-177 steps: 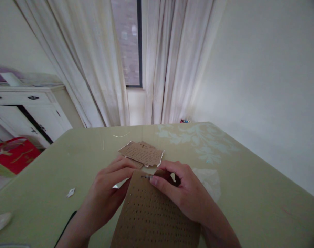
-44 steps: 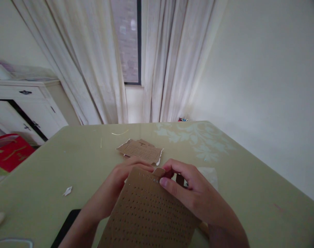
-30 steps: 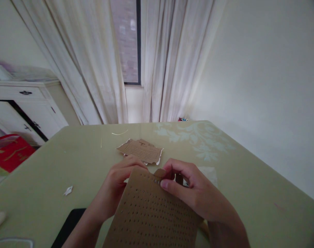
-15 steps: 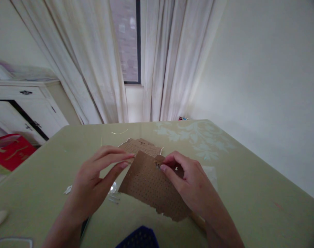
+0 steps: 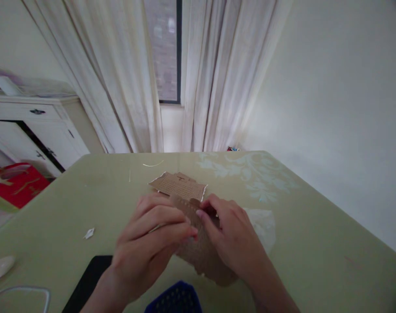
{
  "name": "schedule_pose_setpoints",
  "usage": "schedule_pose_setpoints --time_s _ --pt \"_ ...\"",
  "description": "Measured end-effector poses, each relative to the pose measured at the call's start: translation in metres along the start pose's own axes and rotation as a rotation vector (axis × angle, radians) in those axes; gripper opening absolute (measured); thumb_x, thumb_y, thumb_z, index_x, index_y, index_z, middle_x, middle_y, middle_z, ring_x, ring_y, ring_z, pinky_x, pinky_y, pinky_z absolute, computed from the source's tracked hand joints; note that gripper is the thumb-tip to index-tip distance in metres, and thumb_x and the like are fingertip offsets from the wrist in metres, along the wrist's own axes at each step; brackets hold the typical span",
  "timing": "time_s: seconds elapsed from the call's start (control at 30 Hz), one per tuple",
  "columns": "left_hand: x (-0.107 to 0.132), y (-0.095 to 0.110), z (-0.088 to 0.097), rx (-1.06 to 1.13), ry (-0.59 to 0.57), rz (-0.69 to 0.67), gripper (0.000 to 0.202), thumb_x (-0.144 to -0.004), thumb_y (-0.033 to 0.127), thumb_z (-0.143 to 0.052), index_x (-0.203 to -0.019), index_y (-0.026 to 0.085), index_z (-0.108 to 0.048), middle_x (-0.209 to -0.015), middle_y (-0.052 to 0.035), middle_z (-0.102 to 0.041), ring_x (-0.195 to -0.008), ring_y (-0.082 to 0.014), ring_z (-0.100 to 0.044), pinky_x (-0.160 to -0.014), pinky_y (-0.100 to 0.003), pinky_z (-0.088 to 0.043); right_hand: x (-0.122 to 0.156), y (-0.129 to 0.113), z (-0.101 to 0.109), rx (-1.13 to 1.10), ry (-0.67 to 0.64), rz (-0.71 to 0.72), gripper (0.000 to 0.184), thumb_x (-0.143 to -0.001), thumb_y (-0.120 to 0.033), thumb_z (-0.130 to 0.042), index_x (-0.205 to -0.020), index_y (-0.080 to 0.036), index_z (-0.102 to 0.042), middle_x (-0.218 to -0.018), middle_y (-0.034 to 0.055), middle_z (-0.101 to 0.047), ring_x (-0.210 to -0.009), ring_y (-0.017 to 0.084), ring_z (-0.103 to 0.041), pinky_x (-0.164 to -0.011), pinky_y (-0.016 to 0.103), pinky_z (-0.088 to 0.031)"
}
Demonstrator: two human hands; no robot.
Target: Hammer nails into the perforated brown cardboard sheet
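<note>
A brown piece of card [image 5: 202,256] with rows of small holes and a ragged lower edge is held up over the table. My right hand [image 5: 235,230] pinches its upper part between thumb and fingers. In front of the card's left side is my left hand [image 5: 152,243], its thumb and fingertips closed together. Whatever lies in that pinch, if anything, is too small to make out. Just beyond both hands, more brown perforated card [image 5: 181,186] with torn pale edges lies on the table.
On the green table [image 5: 315,243] lie a black flat object [image 5: 90,282], a blue perforated object [image 5: 176,300], a white scrap [image 5: 89,233], a thin strand [image 5: 153,164] and a white cable [image 5: 25,288]. Clear plastic [image 5: 263,224] sits right of my right hand.
My left hand has moved right and towards me across the card, its fingers now closer together. The card has tilted and its left side is covered; my right hand keeps its pinch.
</note>
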State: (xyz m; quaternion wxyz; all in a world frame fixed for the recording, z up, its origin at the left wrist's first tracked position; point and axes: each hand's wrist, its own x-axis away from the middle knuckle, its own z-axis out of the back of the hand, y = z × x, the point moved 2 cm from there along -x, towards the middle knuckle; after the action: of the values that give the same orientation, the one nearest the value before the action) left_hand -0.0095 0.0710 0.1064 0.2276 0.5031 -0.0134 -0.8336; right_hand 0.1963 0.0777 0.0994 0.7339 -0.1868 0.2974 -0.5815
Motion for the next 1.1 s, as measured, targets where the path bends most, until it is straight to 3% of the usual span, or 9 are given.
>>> schedule_pose_setpoints --time_s 0.1,0.2,0.3,0.37,0.47,0.67,0.83,0.97,1.1 --pt "0.007 -0.014 0.022 -0.036 -0.028 0.131 0.016 -0.103 0.017 -0.068 -0.112 0.028 -0.076 -0.108 -0.0005 -0.082 -0.102 -0.0206 -0.072 -0.097 -0.036 -0.052 -0.007 0.009 0.005 0.025 0.025 -0.028 0.008 -0.101 -0.017 -0.068 -0.096 -0.023 -0.069 -0.095 0.0018 -0.078 -0.09 0.024 -0.069 -0.082 0.037 -0.045" --pt "0.031 -0.068 0.035 -0.223 -0.275 0.495 0.011 -0.102 0.038 -0.07 -0.104 0.03 -0.077 -0.1 0.0028 -0.083 -0.091 -0.0204 -0.076 -0.085 -0.031 -0.052 -0.006 0.014 0.018 -0.021 0.085 -0.041 0.008 -0.101 -0.022 -0.067 -0.094 -0.025 -0.069 -0.092 -0.0001 -0.077 -0.088 0.024 -0.069 -0.077 0.035 -0.044" --pt "0.07 -0.133 0.03 -0.445 -0.772 0.951 0.013 -0.102 0.029 -0.064 -0.1 0.026 -0.077 -0.103 -0.0018 -0.083 -0.099 -0.0243 -0.076 -0.083 -0.031 -0.05 -0.001 0.014 0.028 -0.038 0.123 -0.035 0.009 -0.101 -0.024 -0.065 -0.093 -0.026 -0.069 -0.09 -0.0015 -0.077 -0.087 0.023 -0.07 -0.077 0.035 -0.044" --pt "0.091 -0.163 0.021 -0.492 -0.852 1.053 0.009 -0.096 0.02 -0.068 -0.094 0.022 -0.076 -0.099 -0.0057 -0.082 -0.095 -0.0257 -0.076 -0.077 -0.031 -0.049 0.001 0.014 0.03 -0.051 0.116 -0.03 0.009 -0.102 -0.026 -0.064 -0.095 -0.027 -0.069 -0.092 -0.0016 -0.077 -0.088 0.023 -0.07 -0.078 0.035 -0.044" --pt "0.113 -0.185 0.005 -0.507 -0.892 1.119 0.007 -0.093 0.014 -0.069 -0.093 0.019 -0.075 -0.1 -0.0082 -0.08 -0.093 -0.0248 -0.074 -0.077 -0.032 -0.05 0.003 0.014 0.029 -0.059 0.095 -0.034 0.008 -0.102 -0.028 -0.063 -0.096 -0.027 -0.069 -0.095 -0.0008 -0.078 -0.091 0.024 -0.07 -0.079 0.036 -0.045" --pt "0.127 -0.194 -0.008 -0.43 -0.937 1.116 0.009 -0.099 0.025 -0.072 -0.1 0.016 -0.072 -0.104 -0.0043 -0.076 -0.098 -0.0219 -0.071 -0.092 -0.04 -0.055 0.003 0.013 0.028 -0.039 0.085 -0.044 0.01 -0.102 -0.03 -0.062 -0.096 -0.027 -0.069 -0.096 0.0005 -0.078 -0.094 0.026 -0.069 -0.08 0.037 -0.045" --pt "0.122 -0.192 -0.004 -0.352 -0.901 1.065 0.008 -0.09 0.016 -0.066 -0.093 0.019 -0.073 -0.099 -0.0066 -0.078 -0.095 -0.0236 -0.072 -0.084 -0.031 -0.05 0.005 0.014 0.03 -0.047 0.079 -0.038 0.01 -0.102 -0.03 -0.062 -0.096 -0.028 -0.069 -0.097 -0.0002 -0.078 -0.095 0.026 -0.069 -0.081 0.038 -0.045" --pt "0.119 -0.163 0.002 -0.223 -0.893 0.976 0.017 -0.083 0.019 -0.068 -0.099 0.022 -0.074 -0.102 -0.0047 -0.076 -0.098 -0.0242 -0.071 -0.086 -0.03 -0.05 0.005 0.014 0.033 -0.062 0.09 -0.032 0.009 -0.102 -0.03 -0.062 -0.097 -0.028 -0.069 -0.097 -0.0005 -0.078 -0.094 0.025 -0.069 -0.081 0.037 -0.046" --pt "0.13 -0.125 -0.002 -0.113 -0.913 0.904 0.035 -0.07 0.013 -0.072 -0.103 0.026 -0.077 -0.11 -0.0006 -0.076 -0.107 -0.0233 -0.07 -0.094 -0.029 -0.051 0.006 0.012 0.036 -0.058 0.094 -0.025 0.009 -0.102 -0.03 -0.062 -0.098 -0.028 -0.069 -0.099 0.0004 -0.078 -0.096 0.026 -0.069 -0.079 0.037 -0.046"
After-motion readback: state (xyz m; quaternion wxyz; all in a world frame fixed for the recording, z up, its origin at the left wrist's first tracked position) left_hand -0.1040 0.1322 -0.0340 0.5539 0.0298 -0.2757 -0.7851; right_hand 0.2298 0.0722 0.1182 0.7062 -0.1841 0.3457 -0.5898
